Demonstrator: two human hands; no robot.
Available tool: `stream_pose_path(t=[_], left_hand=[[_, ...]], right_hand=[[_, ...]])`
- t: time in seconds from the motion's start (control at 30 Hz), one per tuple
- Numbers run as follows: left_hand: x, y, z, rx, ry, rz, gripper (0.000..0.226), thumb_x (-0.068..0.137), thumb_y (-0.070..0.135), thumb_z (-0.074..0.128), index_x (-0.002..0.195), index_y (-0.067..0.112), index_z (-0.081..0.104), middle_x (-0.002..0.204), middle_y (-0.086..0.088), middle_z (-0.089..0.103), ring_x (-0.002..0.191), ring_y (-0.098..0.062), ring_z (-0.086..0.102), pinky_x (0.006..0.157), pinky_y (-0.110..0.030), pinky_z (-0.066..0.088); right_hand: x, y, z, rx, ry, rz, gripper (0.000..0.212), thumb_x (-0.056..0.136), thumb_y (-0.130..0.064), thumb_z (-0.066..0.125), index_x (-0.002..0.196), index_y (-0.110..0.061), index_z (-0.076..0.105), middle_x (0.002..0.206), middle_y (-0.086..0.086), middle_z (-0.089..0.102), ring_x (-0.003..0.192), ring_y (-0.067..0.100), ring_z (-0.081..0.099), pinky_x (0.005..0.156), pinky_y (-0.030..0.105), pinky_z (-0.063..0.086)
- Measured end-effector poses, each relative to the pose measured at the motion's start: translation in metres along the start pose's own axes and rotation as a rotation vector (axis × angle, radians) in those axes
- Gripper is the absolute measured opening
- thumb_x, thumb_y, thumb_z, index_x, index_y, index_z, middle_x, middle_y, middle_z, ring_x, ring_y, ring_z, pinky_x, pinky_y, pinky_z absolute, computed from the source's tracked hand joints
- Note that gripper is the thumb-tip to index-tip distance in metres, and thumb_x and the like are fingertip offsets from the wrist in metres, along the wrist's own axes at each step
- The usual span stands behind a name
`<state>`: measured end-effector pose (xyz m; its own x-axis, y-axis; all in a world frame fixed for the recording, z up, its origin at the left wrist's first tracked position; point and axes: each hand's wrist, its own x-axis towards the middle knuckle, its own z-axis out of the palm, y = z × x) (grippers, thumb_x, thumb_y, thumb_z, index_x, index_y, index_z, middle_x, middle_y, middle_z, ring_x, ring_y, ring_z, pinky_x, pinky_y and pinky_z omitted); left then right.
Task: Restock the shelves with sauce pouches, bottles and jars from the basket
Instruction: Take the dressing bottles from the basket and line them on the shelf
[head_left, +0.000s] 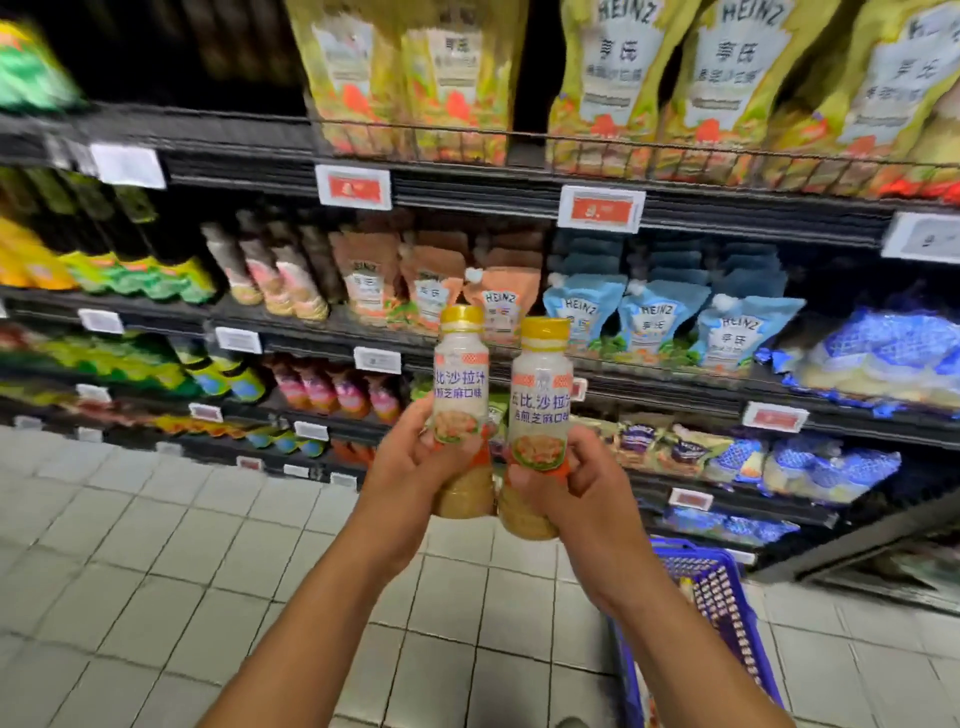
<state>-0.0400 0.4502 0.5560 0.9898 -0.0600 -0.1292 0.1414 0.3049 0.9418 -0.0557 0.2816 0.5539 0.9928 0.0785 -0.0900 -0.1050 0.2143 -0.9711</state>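
My left hand grips a sesame dressing bottle with a yellow cap, held upright in front of the shelves. My right hand grips a second, identical dressing bottle right beside the first; the two bottles nearly touch. Both are raised at mid-height before the shelf of orange pouches and blue pouches. The blue basket stands on the floor at the lower right, partly hidden by my right forearm.
Dark shelving runs across the view, with large yellow-green pouches on the top shelf, bottles at mid-left and blue bagged goods at right. White price tags line the shelf edges. Pale floor tiles lie at left.
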Motion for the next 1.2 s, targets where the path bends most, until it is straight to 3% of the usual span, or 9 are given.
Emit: stream_pose_path(t=[0.17, 0.43, 0.57, 0.8, 0.93, 1.07, 1.1, 1.13, 1.2], left_hand=[[-0.029, 0.034, -0.088, 0.004, 0.139, 0.096, 0.046, 0.080, 0.012, 0.076, 0.124, 0.020, 0.062, 0.107, -0.010, 0.075, 0.093, -0.021, 0.072, 0.070, -0.032, 0.059], [-0.070, 0.083, -0.196, 0.022, 0.287, 0.217, 0.051, 0.079, 0.014, 0.073, 0.128, 0.017, 0.058, 0.107, -0.010, 0.074, 0.093, -0.022, 0.071, 0.074, -0.035, 0.060], [-0.074, 0.101, -0.229, -0.003, 0.338, 0.267, 0.057, 0.076, 0.013, 0.073, 0.130, 0.017, 0.055, 0.106, -0.006, 0.076, 0.093, -0.017, 0.072, 0.071, -0.028, 0.057], [-0.049, 0.127, -0.266, -0.006, 0.377, 0.318, 0.066, 0.075, 0.014, 0.075, 0.136, 0.011, 0.050, 0.113, -0.014, 0.073, 0.102, -0.025, 0.069, 0.084, -0.040, 0.058], [-0.013, 0.146, -0.283, 0.017, 0.363, 0.335, 0.063, 0.075, 0.015, 0.075, 0.134, 0.014, 0.051, 0.111, -0.011, 0.074, 0.101, -0.024, 0.070, 0.080, -0.039, 0.059], [0.033, 0.172, -0.299, 0.025, 0.338, 0.370, 0.058, 0.077, 0.014, 0.075, 0.130, 0.019, 0.053, 0.111, -0.007, 0.075, 0.101, -0.019, 0.070, 0.077, -0.030, 0.058], [0.046, 0.180, -0.302, 0.031, 0.325, 0.379, 0.056, 0.078, 0.014, 0.074, 0.130, 0.019, 0.054, 0.111, -0.007, 0.075, 0.100, -0.018, 0.071, 0.077, -0.029, 0.057], [0.058, 0.188, -0.304, 0.037, 0.314, 0.388, 0.055, 0.079, 0.014, 0.074, 0.130, 0.019, 0.054, 0.109, -0.006, 0.075, 0.099, -0.017, 0.071, 0.076, -0.028, 0.057], [0.081, 0.204, -0.308, 0.044, 0.302, 0.406, 0.055, 0.079, 0.014, 0.074, 0.129, 0.019, 0.054, 0.106, -0.005, 0.076, 0.096, -0.016, 0.071, 0.074, -0.026, 0.057]], right_hand=[[0.009, 0.012, 0.089, -0.010, -0.135, 0.027, 0.055, 0.069, -0.026, 0.083, 0.120, -0.021, 0.063, 0.108, 0.007, 0.075, 0.098, 0.025, 0.072, 0.084, 0.048, 0.059], [0.019, 0.021, 0.211, -0.051, -0.287, 0.021, 0.049, 0.060, -0.033, 0.086, 0.106, -0.031, 0.070, 0.106, 0.002, 0.076, 0.096, 0.017, 0.072, 0.078, 0.033, 0.057], [0.030, 0.020, 0.250, -0.088, -0.376, 0.007, 0.048, 0.069, -0.022, 0.080, 0.115, -0.024, 0.067, 0.108, 0.000, 0.076, 0.101, 0.017, 0.072, 0.084, 0.035, 0.059], [0.069, 0.010, 0.296, -0.104, -0.464, -0.008, 0.047, 0.074, -0.019, 0.076, 0.120, -0.019, 0.064, 0.113, 0.002, 0.074, 0.107, 0.021, 0.070, 0.089, 0.039, 0.059], [0.106, -0.001, 0.317, -0.086, -0.469, -0.042, 0.038, 0.084, -0.011, 0.076, 0.119, -0.019, 0.064, 0.110, 0.001, 0.075, 0.105, 0.022, 0.071, 0.082, 0.033, 0.060], [0.149, -0.017, 0.337, -0.081, -0.441, -0.093, 0.036, 0.085, -0.013, 0.076, 0.119, -0.020, 0.064, 0.109, 0.007, 0.074, 0.078, 0.022, 0.070, 0.054, 0.018, 0.054], [0.160, -0.022, 0.342, -0.086, -0.432, -0.110, 0.037, 0.084, -0.017, 0.076, 0.118, -0.022, 0.064, 0.107, 0.007, 0.075, 0.072, 0.020, 0.068, 0.050, 0.024, 0.055], [0.171, -0.028, 0.347, -0.090, -0.422, -0.120, 0.035, 0.083, -0.020, 0.075, 0.117, -0.025, 0.064, 0.105, 0.005, 0.075, 0.071, 0.021, 0.068, 0.053, 0.039, 0.060], [0.194, -0.038, 0.355, -0.086, -0.411, -0.132, 0.029, 0.087, -0.016, 0.075, 0.113, -0.026, 0.065, 0.099, -0.001, 0.076, 0.077, 0.031, 0.067, 0.070, 0.071, 0.053]])
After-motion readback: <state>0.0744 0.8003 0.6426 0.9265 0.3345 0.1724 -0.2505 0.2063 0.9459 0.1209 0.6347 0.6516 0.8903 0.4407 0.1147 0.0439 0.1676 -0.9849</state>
